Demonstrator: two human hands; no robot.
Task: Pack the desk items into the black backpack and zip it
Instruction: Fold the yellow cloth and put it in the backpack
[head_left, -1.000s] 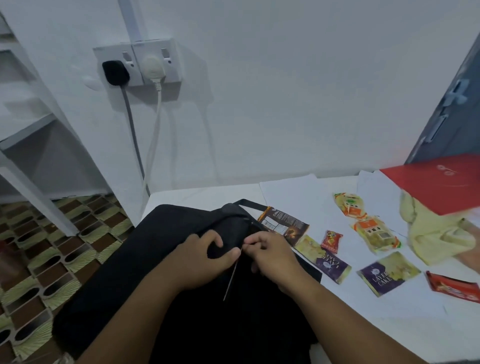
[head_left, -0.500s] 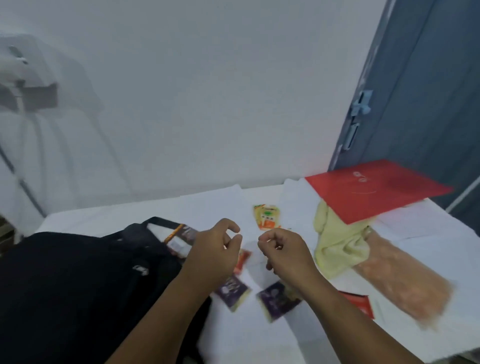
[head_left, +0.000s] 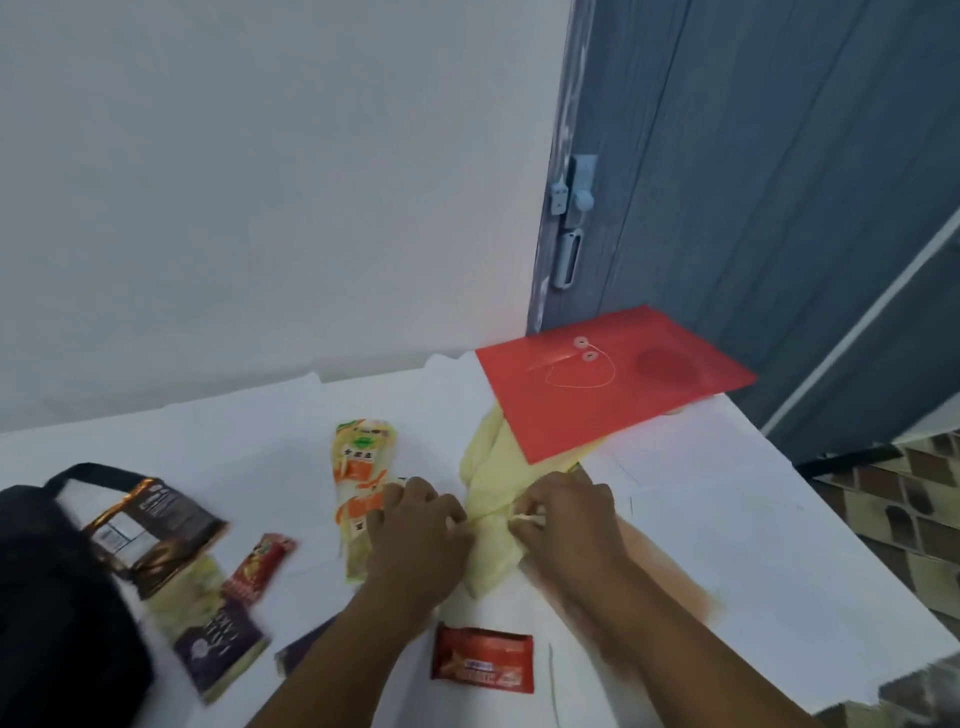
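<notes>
Head view, desk (head_left: 727, 519): white covered surface against a white wall, with a blue-grey door (head_left: 779, 182) behind its right end.
Black backpack (head_left: 57, 613): at the desk's left edge, partly cut off by the frame; whether it is zipped cannot be told.
Red envelope (head_left: 613, 384): flat, string-tie closure facing up, resting on the far part of the yellow cloth.
Yellow cloth (head_left: 488, 483): crumpled at mid-desk, reaching from under the envelope to both hands.
Left hand (head_left: 415, 535): fingers curled down at the cloth's left edge, over an orange-and-yellow packet (head_left: 361, 467); blur hides whether it grips.
Right hand (head_left: 566, 519): fingertips pinching a fold of the cloth.
Brown packet (head_left: 150, 525): leaning on the backpack.
Purple packet (head_left: 218, 639): just beside the backpack.
Red wrapper (head_left: 483, 660): nearest the viewer, between the forearms.
Small red sachet (head_left: 260, 566): between the brown packet and the left hand.
</notes>
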